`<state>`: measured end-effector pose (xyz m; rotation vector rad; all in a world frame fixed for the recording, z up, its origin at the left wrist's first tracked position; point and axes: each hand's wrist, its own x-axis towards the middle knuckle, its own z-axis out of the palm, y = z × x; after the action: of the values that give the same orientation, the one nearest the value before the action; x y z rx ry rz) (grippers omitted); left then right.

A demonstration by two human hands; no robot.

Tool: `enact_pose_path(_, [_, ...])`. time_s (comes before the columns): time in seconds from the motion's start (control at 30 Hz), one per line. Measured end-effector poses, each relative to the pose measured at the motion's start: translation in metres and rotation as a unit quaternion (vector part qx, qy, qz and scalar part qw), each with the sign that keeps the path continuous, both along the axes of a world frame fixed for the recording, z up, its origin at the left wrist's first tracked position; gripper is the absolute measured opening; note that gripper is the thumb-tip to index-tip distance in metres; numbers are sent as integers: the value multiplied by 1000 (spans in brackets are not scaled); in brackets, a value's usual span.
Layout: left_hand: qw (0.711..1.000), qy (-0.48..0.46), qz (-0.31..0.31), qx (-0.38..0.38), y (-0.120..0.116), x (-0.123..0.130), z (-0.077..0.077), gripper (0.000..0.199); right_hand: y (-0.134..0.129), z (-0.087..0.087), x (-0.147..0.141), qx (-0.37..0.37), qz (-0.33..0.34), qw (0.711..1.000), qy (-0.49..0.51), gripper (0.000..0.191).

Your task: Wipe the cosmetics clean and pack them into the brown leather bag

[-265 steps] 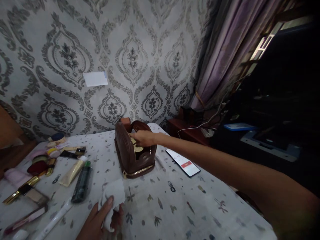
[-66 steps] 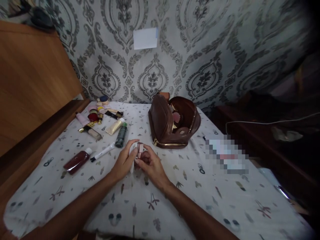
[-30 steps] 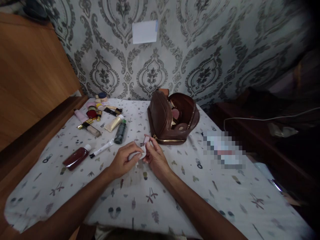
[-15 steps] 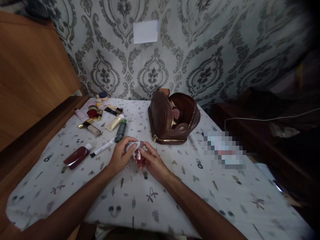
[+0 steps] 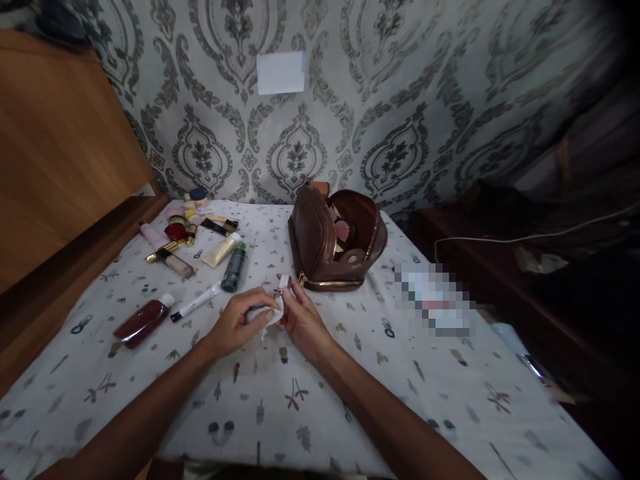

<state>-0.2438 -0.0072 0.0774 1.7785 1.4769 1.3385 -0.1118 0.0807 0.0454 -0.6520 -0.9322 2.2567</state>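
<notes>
My left hand [image 5: 245,320] is closed on a crumpled white tissue [image 5: 273,316], pressing it toward a small bottle. That bottle [image 5: 284,283], with a pale top end and reddish marks, is pinched in my right hand [image 5: 304,320]; its lower part is hidden by the tissue and fingers. Just beyond my hands a dark green bottle [image 5: 233,268] lies on the patterned white cloth [image 5: 260,413]. A white tube with a black cap [image 5: 196,302] lies left of my left hand. The open brown bag [image 5: 330,243], holding several items, stands beyond my right hand.
A dark red bottle [image 5: 143,323] lies at the left. Farther back are a cream tube [image 5: 220,251] and several cosmetics, including a red jar [image 5: 175,231]. A blurred-out flat item [image 5: 437,300] is at the right. A wooden panel [image 5: 70,153] borders the left side.
The small bottle has been turned, its pale end now pointing up and away. The tissue has shifted lower along it. The whole view has moved slightly, with table items appearing farther left.
</notes>
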Motion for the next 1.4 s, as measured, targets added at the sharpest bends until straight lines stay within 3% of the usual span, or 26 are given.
enact_pose_path(0.13, [1000,-13,3,-11,0,1,0,23,0,1,0,28,21,999,6,47])
enact_pose_path(0.37, [986,-46,157,-29,4,-2,-8,23,-5,2,3,87,112,990,21,42])
enact_pose_path(0.43, [983,-51,174,-31,5,-4,-10,24,-6,1,4,107,130,986,15,43])
enact_pose_path(0.8, [988,-21,155,-4,6,-5,-11,23,-6,-2,2,106,97,989,22,39])
enact_pose_path(1.03, [999,27,43,-1,3,-1,-4,16,1,-12,0,45,7,999,13,62])
enact_pose_path(1.17, [1000,25,4,6,2,1,-3,15,2,-11,-1,15,-2,1000,19,58])
enact_pose_path(1.27, [1000,15,27,-4,2,0,-4,17,2,-7,1,17,18,999,22,59])
enact_pose_path(1.4, [992,-15,120,-23,4,-3,-6,20,0,-5,4,23,73,996,36,68])
